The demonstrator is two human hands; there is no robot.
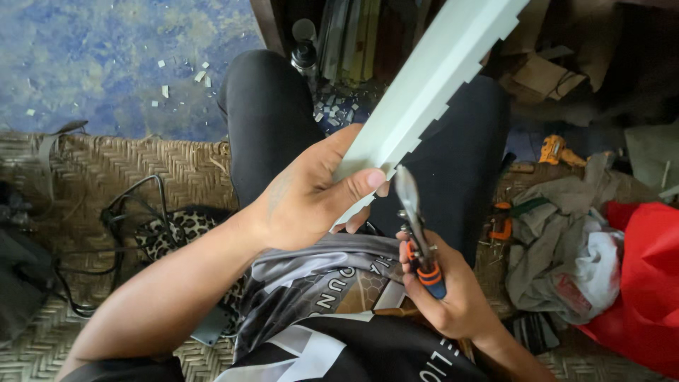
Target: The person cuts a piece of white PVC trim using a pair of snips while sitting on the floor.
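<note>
Firmly, the left hand (304,201) clasps the near end of a long pale-green notched strip (424,85), which slants up and away over the lap; the right hand (453,297) is closed round blue-and-orange snips (417,233), blades just beside the strip's end; around lie a woven mat (106,177), black cables (134,205), crumpled cloth (559,233), a red bag (647,283) and pale offcuts (184,78).

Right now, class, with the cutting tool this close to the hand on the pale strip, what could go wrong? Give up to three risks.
1. The left hand grips the notched pale strip with its thumb beside the snips; the thumb might get nicked.
2. The strip runs long and unsupported over the lap, so it may twist as it is cut.
3. Small offcuts already litter the floor; more could fly off.
</note>
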